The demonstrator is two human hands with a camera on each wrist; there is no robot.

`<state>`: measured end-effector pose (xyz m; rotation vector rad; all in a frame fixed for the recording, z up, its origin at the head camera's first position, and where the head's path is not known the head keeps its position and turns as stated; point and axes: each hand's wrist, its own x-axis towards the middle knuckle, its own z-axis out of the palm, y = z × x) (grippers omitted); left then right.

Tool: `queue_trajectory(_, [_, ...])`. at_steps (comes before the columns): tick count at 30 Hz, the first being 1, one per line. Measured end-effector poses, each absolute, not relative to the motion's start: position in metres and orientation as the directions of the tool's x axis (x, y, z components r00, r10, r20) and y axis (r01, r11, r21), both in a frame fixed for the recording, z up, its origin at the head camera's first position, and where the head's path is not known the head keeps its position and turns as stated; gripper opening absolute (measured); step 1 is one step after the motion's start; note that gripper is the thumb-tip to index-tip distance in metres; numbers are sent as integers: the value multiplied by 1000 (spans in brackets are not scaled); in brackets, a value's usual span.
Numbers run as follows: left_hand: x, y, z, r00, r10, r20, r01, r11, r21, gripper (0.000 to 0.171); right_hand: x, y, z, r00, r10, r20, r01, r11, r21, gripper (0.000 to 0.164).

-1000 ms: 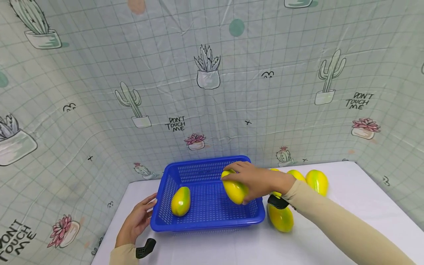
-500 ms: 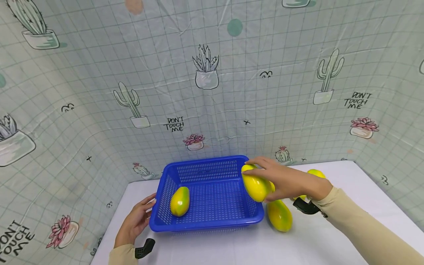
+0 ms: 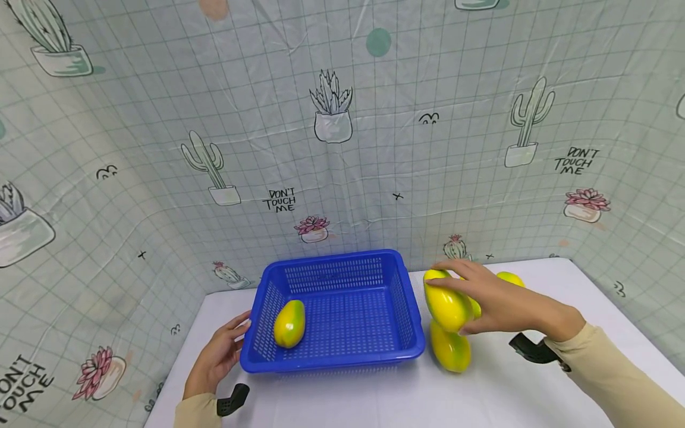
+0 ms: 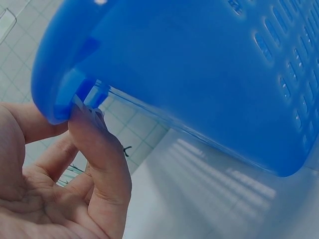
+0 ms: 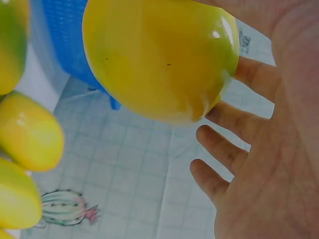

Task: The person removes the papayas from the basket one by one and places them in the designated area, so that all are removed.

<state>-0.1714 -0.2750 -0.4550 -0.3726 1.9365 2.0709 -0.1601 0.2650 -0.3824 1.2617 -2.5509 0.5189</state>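
Observation:
A blue plastic basket (image 3: 332,358) stands on the white table, with one yellow-green papaya (image 3: 289,324) lying in its left part. At the basket's left side my left hand (image 3: 215,356) pinches the rim; the left wrist view shows the thumb and a finger (image 4: 102,154) at the rim's lower edge. My right hand (image 3: 500,300) holds another yellow papaya (image 3: 448,303) between thumb and fingers, to the right of the basket. In the right wrist view this held papaya (image 5: 159,59) is lifted off the table, two fingers apart from it.
Below the held fruit a papaya (image 3: 451,353) lies beside the basket's right wall. Another papaya (image 3: 510,278) shows behind my right hand, and several are partly hidden there. A patterned cloth (image 3: 369,166) hangs behind the table (image 3: 374,395).
My right hand has carried the papaya from over the basket to the right, past its right rim. The left hand stays at the basket's left rim.

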Motion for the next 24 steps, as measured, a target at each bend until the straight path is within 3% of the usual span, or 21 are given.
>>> queue_trajectory(12, [-172,-276,-456,-926,20,-377,-377,-78,923,60,-146,296,-403,-678,-649,346,-731,645,-222,91])
queue_trajectory(24, [-173,-276,-455,-927,28,-375,-376,-61,925,59,-138,321,-425,-685,-604,407,-710,680,-185,99])
